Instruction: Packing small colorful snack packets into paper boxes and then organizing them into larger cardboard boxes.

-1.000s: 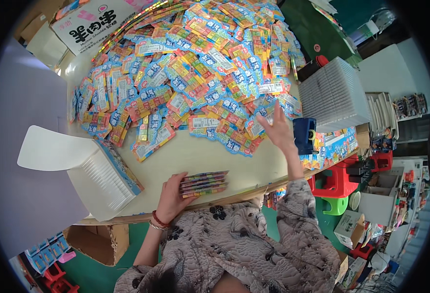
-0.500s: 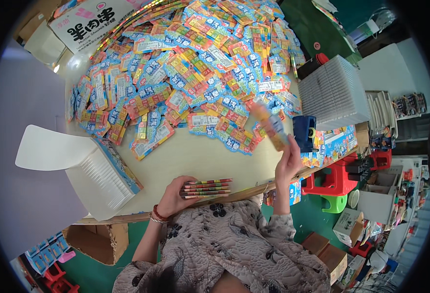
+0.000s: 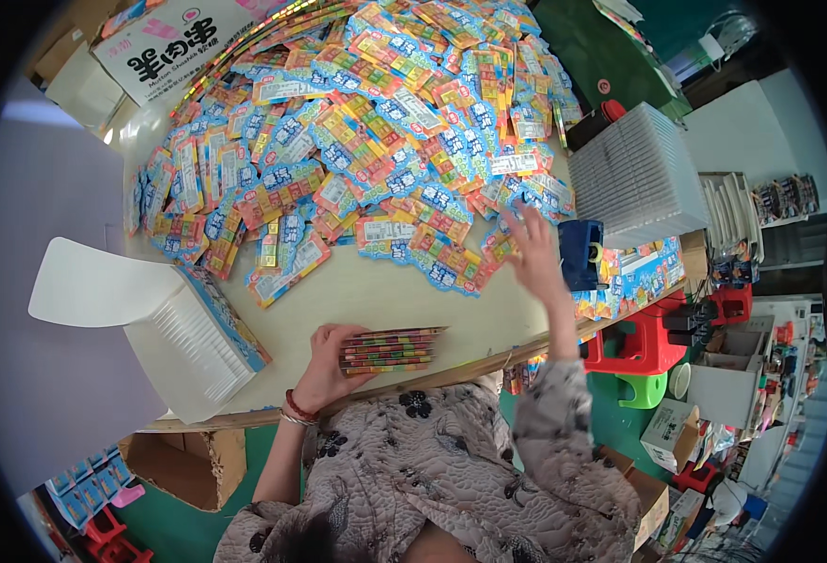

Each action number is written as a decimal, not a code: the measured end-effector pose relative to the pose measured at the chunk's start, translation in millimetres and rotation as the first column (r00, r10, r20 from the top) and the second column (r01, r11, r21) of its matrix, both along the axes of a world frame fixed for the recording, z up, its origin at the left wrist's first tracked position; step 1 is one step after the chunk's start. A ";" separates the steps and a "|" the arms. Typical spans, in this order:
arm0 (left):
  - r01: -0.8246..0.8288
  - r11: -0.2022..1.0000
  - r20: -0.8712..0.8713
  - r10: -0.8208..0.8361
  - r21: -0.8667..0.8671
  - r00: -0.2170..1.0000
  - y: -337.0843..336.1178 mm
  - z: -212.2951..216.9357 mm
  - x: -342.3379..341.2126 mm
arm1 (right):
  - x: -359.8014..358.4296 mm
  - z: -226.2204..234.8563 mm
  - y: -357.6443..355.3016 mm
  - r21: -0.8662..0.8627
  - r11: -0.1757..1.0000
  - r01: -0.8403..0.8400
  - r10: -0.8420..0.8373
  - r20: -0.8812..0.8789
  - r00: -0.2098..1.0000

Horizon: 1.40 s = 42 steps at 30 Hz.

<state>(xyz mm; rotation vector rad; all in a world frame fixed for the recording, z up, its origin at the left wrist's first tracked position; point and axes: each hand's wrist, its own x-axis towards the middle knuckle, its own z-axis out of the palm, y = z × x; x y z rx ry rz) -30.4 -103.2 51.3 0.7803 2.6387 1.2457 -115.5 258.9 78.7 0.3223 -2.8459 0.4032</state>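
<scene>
At the table's near edge, my left hand (image 3: 324, 364) grips a stack of candy packs (image 3: 390, 349) whose thin coloured edges face me. My right hand (image 3: 533, 251) is raised over the right part of the table, fingers spread and a little blurred, with nothing visible in it. Just beyond its fingertips lies the big pile of loose candy packs (image 3: 366, 141), flat, blue and orange with coloured squares. A dark blue tape dispenser (image 3: 580, 255) stands right beside that hand.
To the left, an open display box (image 3: 188, 352) with a white flap stands on the table (image 3: 338, 291). A tall stack of clear plastic trays (image 3: 637, 178) is at the right. A printed white carton (image 3: 165, 52) sits at the back left. Red stools (image 3: 643, 342) stand on the floor.
The candy pack that was in my right hand is gone from it. That hand has moved up toward the pile and spread its fingers. The stack in my left hand looks thicker.
</scene>
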 end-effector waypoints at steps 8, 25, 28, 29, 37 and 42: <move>-0.097 0.927 0.489 -0.101 0.363 0.866 -2.4 -22.0 9.0 | -41.9 27.9 56.5 0.263 0.951 -0.164 0.050 0.392 0.919; 0.042 0.922 0.306 -0.170 0.385 0.937 6.1 -31.5 12.8 | 7.2 -15.0 -69.5 -0.249 0.965 0.078 -0.027 0.202 0.979; -0.098 0.876 0.398 -0.113 0.473 0.910 4.9 -31.9 17.5 | 2.1 -25.9 -46.5 -0.123 0.992 0.038 -0.003 0.275 0.961; -0.173 0.878 0.430 -0.042 0.447 0.902 1.3 -28.6 18.7 | 1.5 -29.2 -42.7 -0.332 0.941 0.066 0.119 0.507 0.854; -0.444 0.586 0.683 -0.281 0.678 0.674 -10.1 3.8 18.1 | 44.3 -38.5 -76.6 -0.845 0.389 0.366 0.264 0.483 0.835; -0.491 0.590 0.751 -0.351 0.641 0.559 -1.8 -13.3 19.3 | 90.1 -83.2 -117.6 -0.731 0.682 0.015 0.009 0.029 1.000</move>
